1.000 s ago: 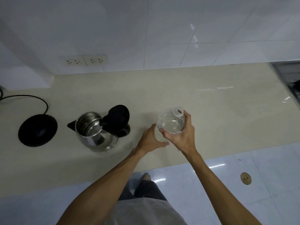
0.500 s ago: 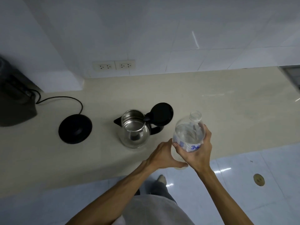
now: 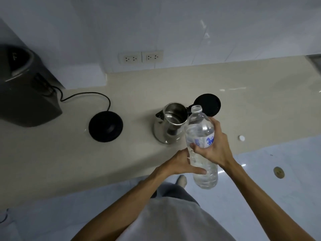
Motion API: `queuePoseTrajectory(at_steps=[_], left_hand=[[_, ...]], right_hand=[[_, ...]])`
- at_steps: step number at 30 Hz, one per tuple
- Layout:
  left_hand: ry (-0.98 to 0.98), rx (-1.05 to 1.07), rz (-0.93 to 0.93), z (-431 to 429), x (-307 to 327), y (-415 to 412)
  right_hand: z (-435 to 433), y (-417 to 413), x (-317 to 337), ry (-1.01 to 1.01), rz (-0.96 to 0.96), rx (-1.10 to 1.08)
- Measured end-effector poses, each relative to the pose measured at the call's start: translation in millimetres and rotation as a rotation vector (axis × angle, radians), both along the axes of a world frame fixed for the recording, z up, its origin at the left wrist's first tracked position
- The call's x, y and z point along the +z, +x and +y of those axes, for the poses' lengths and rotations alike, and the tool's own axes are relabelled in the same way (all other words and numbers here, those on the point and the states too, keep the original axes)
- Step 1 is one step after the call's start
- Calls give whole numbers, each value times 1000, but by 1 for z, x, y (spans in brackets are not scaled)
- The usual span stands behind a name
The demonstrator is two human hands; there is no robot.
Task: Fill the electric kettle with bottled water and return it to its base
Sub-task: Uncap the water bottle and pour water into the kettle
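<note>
A steel electric kettle [image 3: 169, 125] stands on the beige counter [image 3: 52, 153] with its black lid [image 3: 207, 104] flipped open. Its round black base [image 3: 106, 126] lies to the left, apart from it, with a cord running back. I hold a clear, uncapped water bottle [image 3: 199, 134] just right of the kettle, its mouth near the kettle's rim and tilted slightly toward it. My right hand [image 3: 212, 145] grips the bottle's middle at the label. My left hand [image 3: 182, 164] supports its lower part from the left.
A small white cap [image 3: 241, 138] lies on the counter to the right. A dark grey appliance [image 3: 24, 94] stands at the far left. Two wall sockets [image 3: 141, 57] sit above the counter's back edge. The counter's front edge runs just below my hands.
Both hands have lifted the bottle and brought it left toward the kettle, its neck now beside the open rim. The camera view has swung left, revealing the grey appliance.
</note>
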State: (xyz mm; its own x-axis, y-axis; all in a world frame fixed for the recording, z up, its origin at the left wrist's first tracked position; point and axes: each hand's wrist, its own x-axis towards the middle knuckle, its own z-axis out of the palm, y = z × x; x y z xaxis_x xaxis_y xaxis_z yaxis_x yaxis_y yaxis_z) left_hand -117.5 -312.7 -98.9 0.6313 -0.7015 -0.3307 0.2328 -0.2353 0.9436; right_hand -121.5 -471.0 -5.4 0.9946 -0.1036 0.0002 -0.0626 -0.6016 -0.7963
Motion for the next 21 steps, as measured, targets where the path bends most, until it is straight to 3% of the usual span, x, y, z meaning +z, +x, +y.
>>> queuePoseTrajectory(at_steps=[8, 21], left_hand=[[-156, 32, 369, 1, 12, -26], [-229, 56, 542, -9, 24, -47]], right_hand=[[-6, 7, 1, -115, 168, 43], [-11, 16, 7, -220, 388, 92]])
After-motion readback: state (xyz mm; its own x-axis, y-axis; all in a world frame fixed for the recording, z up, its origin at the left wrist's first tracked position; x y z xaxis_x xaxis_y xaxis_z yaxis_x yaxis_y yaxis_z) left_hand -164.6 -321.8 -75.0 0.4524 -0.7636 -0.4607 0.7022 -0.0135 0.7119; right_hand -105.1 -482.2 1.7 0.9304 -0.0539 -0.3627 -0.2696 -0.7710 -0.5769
